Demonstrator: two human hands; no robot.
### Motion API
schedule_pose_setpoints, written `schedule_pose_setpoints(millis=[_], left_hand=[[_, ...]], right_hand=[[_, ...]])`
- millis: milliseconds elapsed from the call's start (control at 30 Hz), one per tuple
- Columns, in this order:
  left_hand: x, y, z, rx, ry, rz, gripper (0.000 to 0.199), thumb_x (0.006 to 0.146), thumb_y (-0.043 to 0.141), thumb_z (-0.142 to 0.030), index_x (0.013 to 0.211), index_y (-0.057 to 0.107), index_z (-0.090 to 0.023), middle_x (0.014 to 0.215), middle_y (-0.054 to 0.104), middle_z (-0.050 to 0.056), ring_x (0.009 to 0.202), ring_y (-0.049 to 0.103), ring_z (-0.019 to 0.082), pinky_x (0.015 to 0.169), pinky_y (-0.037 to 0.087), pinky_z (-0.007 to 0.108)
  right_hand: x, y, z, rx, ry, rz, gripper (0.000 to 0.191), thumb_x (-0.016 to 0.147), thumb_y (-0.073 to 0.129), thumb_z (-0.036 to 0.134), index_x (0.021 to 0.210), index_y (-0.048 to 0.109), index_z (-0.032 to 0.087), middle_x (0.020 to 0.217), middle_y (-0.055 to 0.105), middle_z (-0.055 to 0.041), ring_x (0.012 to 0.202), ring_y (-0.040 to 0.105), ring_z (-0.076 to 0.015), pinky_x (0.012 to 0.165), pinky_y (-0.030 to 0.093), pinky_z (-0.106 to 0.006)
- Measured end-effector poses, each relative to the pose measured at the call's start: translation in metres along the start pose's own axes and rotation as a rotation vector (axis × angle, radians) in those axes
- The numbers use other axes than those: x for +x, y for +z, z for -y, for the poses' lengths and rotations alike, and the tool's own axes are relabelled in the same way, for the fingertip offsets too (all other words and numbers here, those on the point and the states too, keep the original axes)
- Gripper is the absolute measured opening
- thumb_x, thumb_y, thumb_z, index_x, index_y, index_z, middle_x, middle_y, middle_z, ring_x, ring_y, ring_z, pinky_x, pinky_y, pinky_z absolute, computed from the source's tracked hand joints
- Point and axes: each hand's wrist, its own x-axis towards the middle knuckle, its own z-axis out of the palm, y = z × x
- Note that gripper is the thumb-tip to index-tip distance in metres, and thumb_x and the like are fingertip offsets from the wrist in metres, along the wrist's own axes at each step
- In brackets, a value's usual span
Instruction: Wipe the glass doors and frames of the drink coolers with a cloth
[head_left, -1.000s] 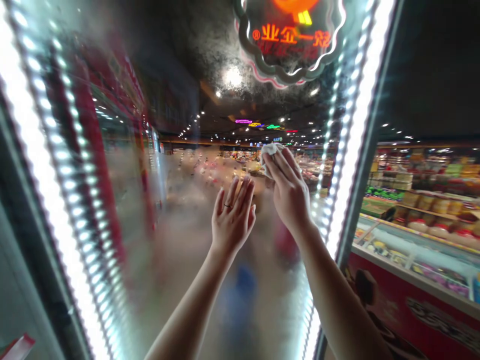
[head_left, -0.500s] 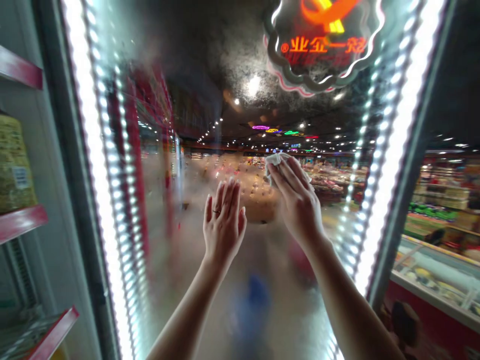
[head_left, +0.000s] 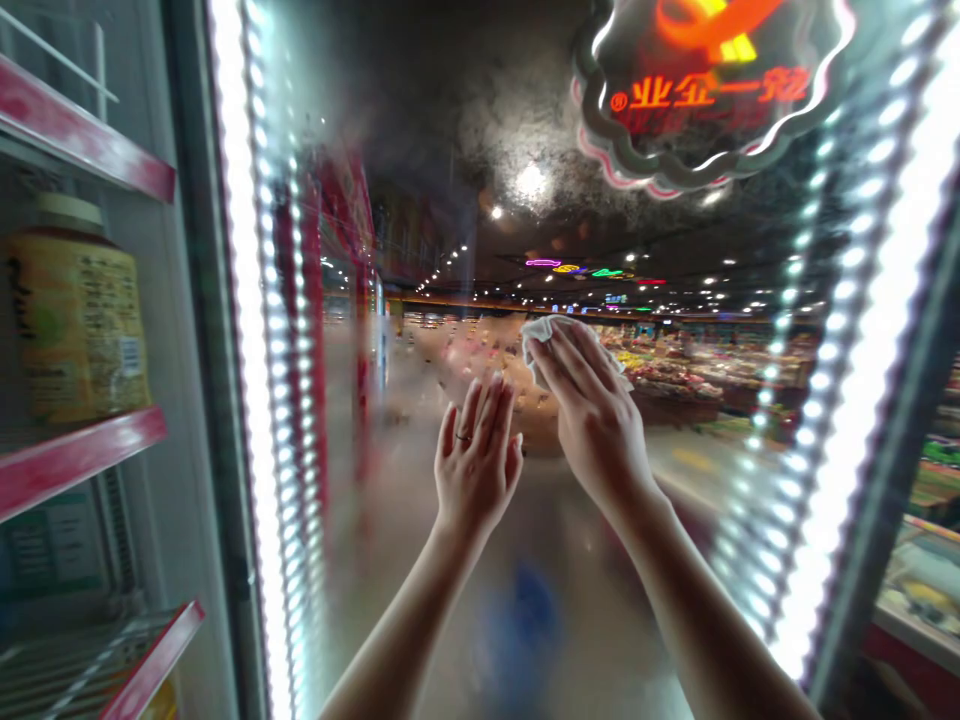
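Observation:
My right hand (head_left: 600,415) presses a crumpled white cloth (head_left: 541,338) against a glass door (head_left: 420,600). The cloth shows past the fingertips and along the hand's right edge; the rest lies hidden beneath the fingers. To its left and slightly lower, my left hand (head_left: 476,460) is raised to the same pane, palm forward, with straight fingers and a ring on one of them. It holds nothing. Fogged, smeared patches and droplets cover parts of the glass around both hands.
Bright LED strips (head_left: 240,300) run down both sides of the door. A lit sign (head_left: 712,95) reads reversed at the upper right. On the left, a shelf edge (head_left: 82,460) in red carries a yellow-labelled bottle (head_left: 79,320). Shop displays (head_left: 682,365) appear through the glass.
My view has turned left, bringing the bottle and shelves further into sight. My right hand and the cloth have shifted left across the glass, closer to my left hand.

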Motion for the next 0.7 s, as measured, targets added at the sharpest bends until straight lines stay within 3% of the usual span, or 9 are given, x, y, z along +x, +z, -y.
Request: schedule_pose_setpoints(millis=[200, 300, 433, 567, 700], left_hand=[[-0.001, 0.003, 0.001, 0.004, -0.011, 0.001, 0.084, 0.113, 0.048, -0.025, 0.181, -0.002, -0.025, 0.175, 0.047, 0.007, 0.165, 0.046, 0.023, 0.144, 0.02, 0.041], [-0.001, -0.001, 0.002, -0.02, 0.0, 0.035, 0.087, 0.113, 0.048, -0.024, 0.181, -0.006, -0.025, 0.177, 0.045, 0.007, 0.166, 0.044, 0.025, 0.142, 0.026, 0.044], [-0.003, -0.015, 0.009, -0.07, 0.007, 0.091, 0.086, 0.112, 0.045, -0.021, 0.181, -0.006, -0.025, 0.179, 0.041, 0.007, 0.167, 0.041, 0.023, 0.138, 0.035, 0.04], [-0.008, -0.023, 0.023, -0.056, -0.044, 0.052, 0.084, 0.112, 0.045, -0.019, 0.182, -0.002, -0.026, 0.179, 0.042, 0.007, 0.167, 0.042, 0.024, 0.139, 0.035, 0.041], [-0.01, -0.02, 0.035, -0.038, -0.021, 0.042, 0.085, 0.112, 0.047, -0.018, 0.182, -0.001, -0.023, 0.177, 0.045, 0.01, 0.166, 0.044, 0.024, 0.139, 0.034, 0.04]], right_hand=[[-0.017, -0.008, -0.002, -0.015, -0.006, 0.006, 0.089, 0.107, 0.05, -0.001, 0.176, 0.023, 0.047, 0.171, 0.056, -0.0006, 0.161, 0.05, -0.0304, 0.131, 0.051, -0.057], [0.0, -0.004, -0.009, -0.021, 0.023, -0.023, 0.082, 0.109, 0.047, 0.001, 0.176, 0.029, 0.045, 0.171, 0.056, -0.0017, 0.162, 0.049, -0.0304, 0.133, 0.048, -0.059], [0.023, 0.01, 0.003, 0.015, 0.005, 0.033, 0.076, 0.11, 0.046, 0.004, 0.175, 0.035, 0.042, 0.171, 0.056, -0.0009, 0.165, 0.045, -0.0288, 0.137, 0.043, -0.057], [0.009, 0.01, 0.016, 0.032, -0.038, 0.087, 0.08, 0.109, 0.047, 0.002, 0.177, 0.03, 0.042, 0.171, 0.057, -0.0007, 0.164, 0.046, -0.0274, 0.135, 0.046, -0.054], [0.002, 0.005, 0.011, 0.012, -0.011, 0.047, 0.084, 0.108, 0.048, 0.001, 0.176, 0.028, 0.046, 0.17, 0.057, 0.0002, 0.162, 0.049, -0.0284, 0.133, 0.049, -0.055]])
